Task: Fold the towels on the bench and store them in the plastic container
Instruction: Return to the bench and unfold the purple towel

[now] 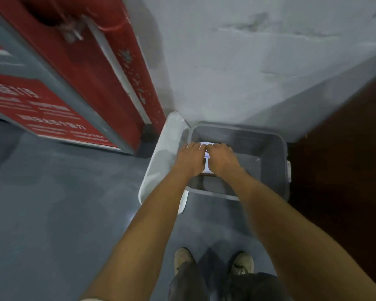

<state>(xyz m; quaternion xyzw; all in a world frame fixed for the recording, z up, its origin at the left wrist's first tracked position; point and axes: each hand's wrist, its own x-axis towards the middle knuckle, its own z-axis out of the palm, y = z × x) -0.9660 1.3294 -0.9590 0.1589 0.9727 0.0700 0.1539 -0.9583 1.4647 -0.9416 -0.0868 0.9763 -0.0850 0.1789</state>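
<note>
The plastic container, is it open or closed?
Open: the plastic container has no cover; its white lid leans beside it, and both hands reach inside.

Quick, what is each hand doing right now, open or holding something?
Left hand: inside the plastic container, on the white towel; grip cannot be told.
Right hand: fingers curled on the same towel, apparently holding it.

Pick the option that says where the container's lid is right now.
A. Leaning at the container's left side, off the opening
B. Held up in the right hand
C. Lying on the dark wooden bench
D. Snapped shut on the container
A: the white lid stands tilted against the left side of the open plastic container, while both hands reach inside onto the towel.
</note>
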